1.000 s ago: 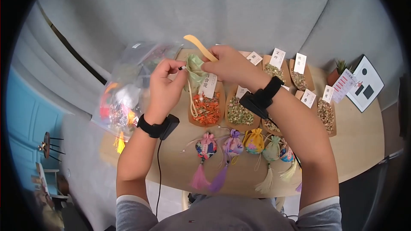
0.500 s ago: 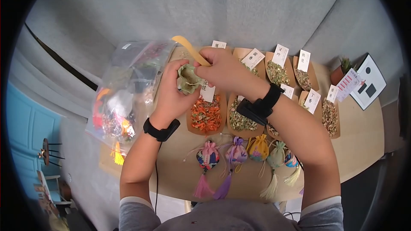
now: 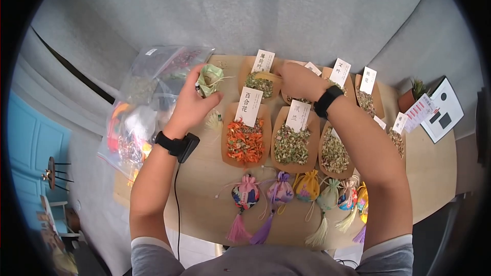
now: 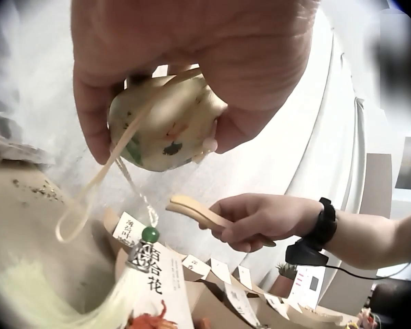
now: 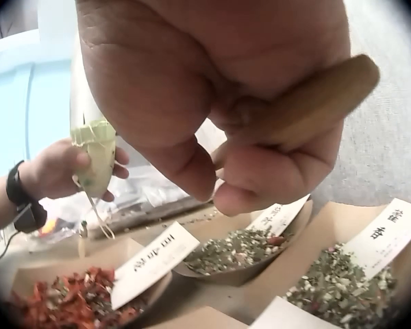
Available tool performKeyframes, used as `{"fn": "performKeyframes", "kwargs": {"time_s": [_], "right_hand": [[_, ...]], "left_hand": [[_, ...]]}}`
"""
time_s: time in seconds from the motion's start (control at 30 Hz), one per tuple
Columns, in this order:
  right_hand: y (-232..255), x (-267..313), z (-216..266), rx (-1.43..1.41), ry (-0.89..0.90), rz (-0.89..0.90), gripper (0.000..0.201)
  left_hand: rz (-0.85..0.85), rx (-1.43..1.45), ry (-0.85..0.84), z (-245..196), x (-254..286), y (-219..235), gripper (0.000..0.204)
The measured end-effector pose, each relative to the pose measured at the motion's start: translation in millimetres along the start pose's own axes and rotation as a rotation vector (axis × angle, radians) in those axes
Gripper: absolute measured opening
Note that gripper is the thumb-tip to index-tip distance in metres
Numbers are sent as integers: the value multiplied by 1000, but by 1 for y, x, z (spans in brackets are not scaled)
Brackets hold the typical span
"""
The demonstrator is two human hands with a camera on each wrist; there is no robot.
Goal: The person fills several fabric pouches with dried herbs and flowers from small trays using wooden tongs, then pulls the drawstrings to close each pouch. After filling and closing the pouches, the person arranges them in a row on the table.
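Note:
My left hand (image 3: 192, 99) grips a pale green pouch (image 3: 208, 81) with its mouth open upward; in the left wrist view the pouch (image 4: 168, 123) shows a loop of cord and, below it, a green bead (image 4: 150, 234) and pale tassel. My right hand (image 3: 305, 83) pinches a wooden scoop (image 3: 267, 76) over the back tray of dried green leaves (image 3: 260, 85). In the right wrist view the scoop's handle (image 5: 322, 103) crosses the palm, and the leaf tray (image 5: 236, 252) lies beyond the fingers.
Labelled trays, one with orange petals (image 3: 245, 142), cover the middle and right. Tasselled pouches (image 3: 280, 190) line the front. Plastic bags (image 3: 135, 122) lie at left; a potted plant (image 3: 409, 97) and a white board (image 3: 441, 110) stand at right.
My right hand has left the pouch and moved right with the scoop, over the leaf tray. My left hand has shifted slightly left with the pouch, whose mouth has come open since the first frame.

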State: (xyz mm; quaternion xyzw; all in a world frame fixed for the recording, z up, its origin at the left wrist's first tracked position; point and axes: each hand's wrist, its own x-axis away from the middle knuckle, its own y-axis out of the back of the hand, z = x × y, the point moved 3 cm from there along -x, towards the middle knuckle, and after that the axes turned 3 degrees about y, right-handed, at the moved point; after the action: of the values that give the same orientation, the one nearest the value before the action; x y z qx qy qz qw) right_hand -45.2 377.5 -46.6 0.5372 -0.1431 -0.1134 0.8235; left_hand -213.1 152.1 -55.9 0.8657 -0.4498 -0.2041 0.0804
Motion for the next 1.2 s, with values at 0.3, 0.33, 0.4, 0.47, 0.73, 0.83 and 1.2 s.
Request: {"fn": "performKeyframes", "kwargs": {"time_s": [0.3,0.33,0.4,0.47,0.73,0.83,1.2], "right_hand": [[-29,-25,-23,244,47,-86,14],[-28,-24,-19,228,26,-28,14],[-27,-20,-14,224,31,-22,14],[-29,-17,-14,220,36,-21,14],[-34,-15,-11,312,142,-103,14],[-10,-6,-3,164,114,-77,16],[34,-9,23,33,94,-85,21]], "left_hand": [[103,-172,212,-4,-26,14,68],[140,-195,250,-10,-29,17,70],[178,-214,294,-6,-34,20,72],[280,-260,290,0,-40,20,76],[417,-397,327,8,-64,-15,79],[420,-404,304,26,-72,-22,79],[417,-227,353,26,-76,-35,76]]}}
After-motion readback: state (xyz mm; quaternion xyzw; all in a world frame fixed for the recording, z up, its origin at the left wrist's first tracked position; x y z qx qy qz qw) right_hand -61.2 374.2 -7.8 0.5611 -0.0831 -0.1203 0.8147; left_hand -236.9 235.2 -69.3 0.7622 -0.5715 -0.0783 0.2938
